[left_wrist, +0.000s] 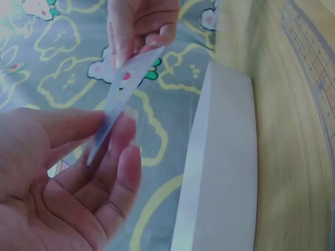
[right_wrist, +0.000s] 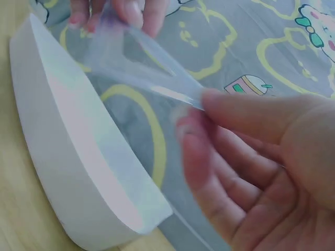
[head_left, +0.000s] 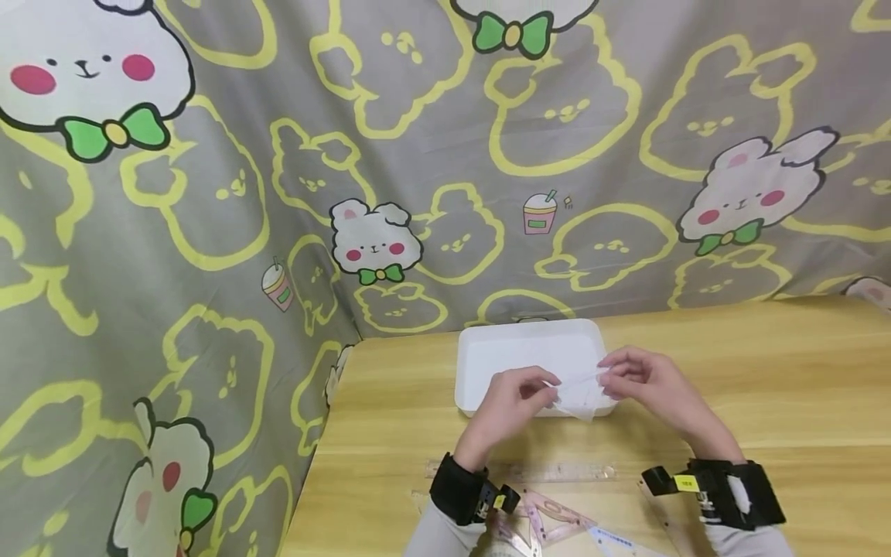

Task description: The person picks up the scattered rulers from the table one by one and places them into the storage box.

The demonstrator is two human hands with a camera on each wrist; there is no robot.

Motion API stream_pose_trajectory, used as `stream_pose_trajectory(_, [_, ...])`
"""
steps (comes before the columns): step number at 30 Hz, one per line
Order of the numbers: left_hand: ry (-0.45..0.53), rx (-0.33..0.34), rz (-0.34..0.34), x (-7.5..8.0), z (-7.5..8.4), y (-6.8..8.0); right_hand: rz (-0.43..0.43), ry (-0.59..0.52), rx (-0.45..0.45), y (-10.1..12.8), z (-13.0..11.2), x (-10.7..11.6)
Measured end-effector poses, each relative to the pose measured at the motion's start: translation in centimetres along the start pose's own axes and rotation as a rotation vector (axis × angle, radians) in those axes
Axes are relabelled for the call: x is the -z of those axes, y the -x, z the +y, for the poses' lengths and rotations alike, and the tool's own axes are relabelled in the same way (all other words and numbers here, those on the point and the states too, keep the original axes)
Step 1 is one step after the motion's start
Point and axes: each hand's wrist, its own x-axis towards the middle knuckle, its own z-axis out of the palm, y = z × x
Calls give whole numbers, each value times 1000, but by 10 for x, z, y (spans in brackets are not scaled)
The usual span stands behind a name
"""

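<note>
Nearest you on the wooden table (head_left: 766, 371), a clear straight ruler (head_left: 550, 470) and pink set squares (head_left: 550, 518) lie flat between your wrists. Above them your left hand (head_left: 511, 404) and right hand (head_left: 643, 381) pinch opposite ends of a clear plastic bag (head_left: 579, 391); thumb and fingertips (left_wrist: 123, 128) of each hand curl onto the film, so it stretches between them, clear of the table. Just beyond, it hangs over the near rim of the white tray (head_left: 501, 348). Farthest back hangs the bunny-print cloth (head_left: 278, 155)
</note>
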Motion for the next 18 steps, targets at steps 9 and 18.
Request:
stream_pose_trajectory(9, [29,163,98,-17,-9,-9,270,81,-53,-7,13,-30])
stream_pose_trajectory(18, [-150,235,84,-30,-13,-41,198,314,49,-12,19,-38])
